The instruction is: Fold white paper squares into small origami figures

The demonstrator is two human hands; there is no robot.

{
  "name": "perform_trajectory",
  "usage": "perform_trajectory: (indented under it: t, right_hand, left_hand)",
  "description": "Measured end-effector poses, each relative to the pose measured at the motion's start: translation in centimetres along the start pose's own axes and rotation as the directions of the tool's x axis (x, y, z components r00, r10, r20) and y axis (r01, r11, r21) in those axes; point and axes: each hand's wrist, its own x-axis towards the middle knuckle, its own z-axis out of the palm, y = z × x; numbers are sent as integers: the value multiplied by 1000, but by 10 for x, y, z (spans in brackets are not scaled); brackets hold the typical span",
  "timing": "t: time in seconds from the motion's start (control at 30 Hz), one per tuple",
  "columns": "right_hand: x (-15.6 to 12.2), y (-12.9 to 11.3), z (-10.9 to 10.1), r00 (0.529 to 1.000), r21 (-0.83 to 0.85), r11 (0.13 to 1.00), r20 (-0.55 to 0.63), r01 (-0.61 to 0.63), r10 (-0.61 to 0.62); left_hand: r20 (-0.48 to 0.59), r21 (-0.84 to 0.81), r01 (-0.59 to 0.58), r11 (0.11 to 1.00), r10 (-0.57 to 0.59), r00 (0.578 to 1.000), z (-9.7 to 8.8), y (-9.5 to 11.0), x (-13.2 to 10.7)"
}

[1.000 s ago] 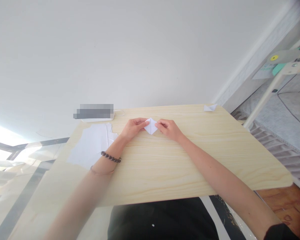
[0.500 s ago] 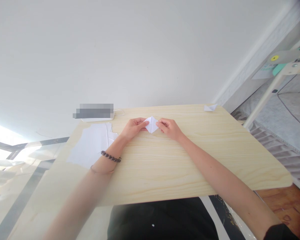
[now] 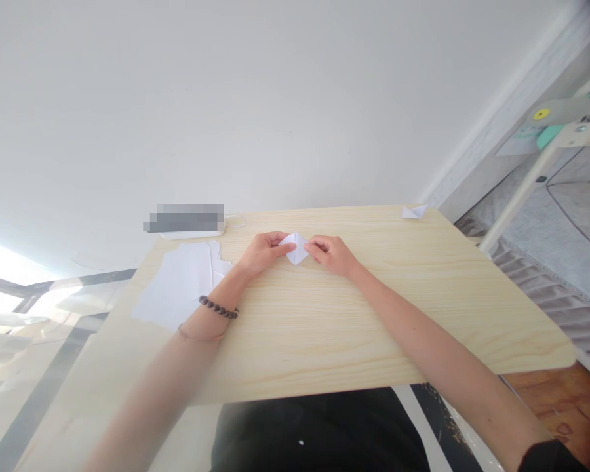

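Observation:
A small piece of folded white paper (image 3: 297, 254), diamond-shaped with a crease down its middle, is held just above the table between both hands. My left hand (image 3: 265, 252) grips its left side, the thumb lying across the front near the crease and the fingers behind. At the right corner, my right hand (image 3: 329, 253) pinches the paper between thumb and forefinger, the other fingers curled in. The back of the paper is hidden from view.
White paper sheets (image 3: 177, 282) lie on the wooden table (image 3: 324, 341), left of my left forearm. A pixelated object on a white base (image 3: 191, 234) stands behind them, by the wall. At the far right corner sits a folded paper boat (image 3: 413, 212).
The folded paper has shifted slightly left and down. My left thumb now reaches further across it, and my right fingertips have moved a little left with it.

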Motion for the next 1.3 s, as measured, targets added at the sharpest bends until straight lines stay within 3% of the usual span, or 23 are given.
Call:
perform_trajectory:
  t: [0.2,0.43,0.73,1.0,1.3]
  right_hand:
    - [0,0,0,1000,2,1000,-26,-10,10]
    - [0,-1,0,1000,-7,1000,-15,-13,13]
    - [-1,-1,-1,1000,-52,998,-3,29,-29]
    - [0,-2,0,999,-64,997,16,32,-31]
    - [1,1,-2,997,27,999,-68,-19,21]
  left_hand:
    - [-80,-158,-1,987,-12,997,3,0,1]
    - [-129,-138,15,990,-33,991,3,2,0]
    - [-89,-78,-6,997,-1,996,5,3,0]
    - [-115,-3,-29,1000,29,993,5,1,0]
    - [-39,2,15,1000,-15,999,8,6,-3]
